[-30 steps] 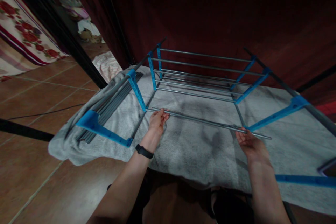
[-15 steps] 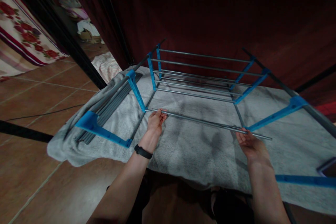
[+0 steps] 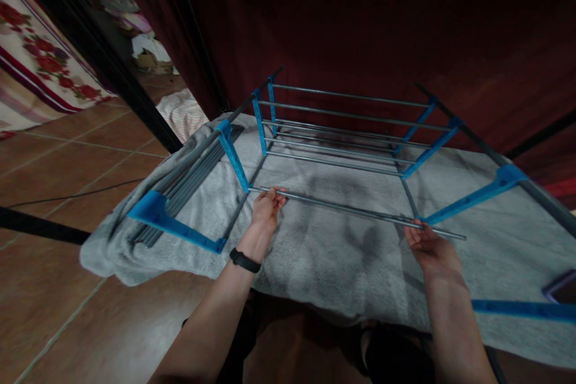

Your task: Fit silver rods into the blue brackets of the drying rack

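A thin grey metal rod [image 3: 346, 207] lies across the front of a rack frame, gripped at two places. My left hand [image 3: 267, 207], with a black band at the wrist, pinches it near its left end. Towards the other end, my right hand [image 3: 423, 241] has its fingers closed round the rod, whose tip sticks out to the right. A second rod seems to run close along it, fixed between the left blue bracket [image 3: 234, 156] and the right blue bracket [image 3: 472, 195]. Behind stand more crossbars [image 3: 351, 109] joined to blue brackets.
A bundle of loose grey rods [image 3: 193, 183] lies at the left on the grey blanket [image 3: 315, 270]. Nearer me are a front left bracket [image 3: 173, 222] and a front right bracket [image 3: 526, 309], with a phone-like object [image 3: 562, 288] beside it. A dark red curtain [image 3: 360, 24] hangs behind.
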A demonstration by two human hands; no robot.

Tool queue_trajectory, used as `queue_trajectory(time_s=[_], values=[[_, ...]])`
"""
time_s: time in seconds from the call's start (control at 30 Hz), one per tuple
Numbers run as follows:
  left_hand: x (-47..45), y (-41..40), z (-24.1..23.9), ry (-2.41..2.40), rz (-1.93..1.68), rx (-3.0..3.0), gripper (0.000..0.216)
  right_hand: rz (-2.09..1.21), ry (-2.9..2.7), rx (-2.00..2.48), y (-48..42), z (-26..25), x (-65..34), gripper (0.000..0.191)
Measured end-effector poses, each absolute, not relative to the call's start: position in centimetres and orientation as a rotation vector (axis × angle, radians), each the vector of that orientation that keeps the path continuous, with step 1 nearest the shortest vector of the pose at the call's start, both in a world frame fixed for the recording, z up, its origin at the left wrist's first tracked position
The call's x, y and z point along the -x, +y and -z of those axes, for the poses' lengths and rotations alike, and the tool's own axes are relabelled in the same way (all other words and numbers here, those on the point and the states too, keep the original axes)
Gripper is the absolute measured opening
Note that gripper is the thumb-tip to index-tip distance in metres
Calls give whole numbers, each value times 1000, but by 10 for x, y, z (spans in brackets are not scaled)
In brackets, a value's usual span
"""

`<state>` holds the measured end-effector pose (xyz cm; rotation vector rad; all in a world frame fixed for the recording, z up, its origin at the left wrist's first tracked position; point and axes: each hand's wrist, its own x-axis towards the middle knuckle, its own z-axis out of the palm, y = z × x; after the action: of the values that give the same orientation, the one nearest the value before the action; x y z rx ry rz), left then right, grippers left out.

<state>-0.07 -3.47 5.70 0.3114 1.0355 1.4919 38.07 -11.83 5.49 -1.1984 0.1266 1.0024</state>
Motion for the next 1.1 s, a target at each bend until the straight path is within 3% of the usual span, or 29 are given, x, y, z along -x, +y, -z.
queue_trajectory(time_s=[1.1], values=[[2,-30,-51,1095,-1492,-280,19,-999,142,1219,-119,-61,-377,24]])
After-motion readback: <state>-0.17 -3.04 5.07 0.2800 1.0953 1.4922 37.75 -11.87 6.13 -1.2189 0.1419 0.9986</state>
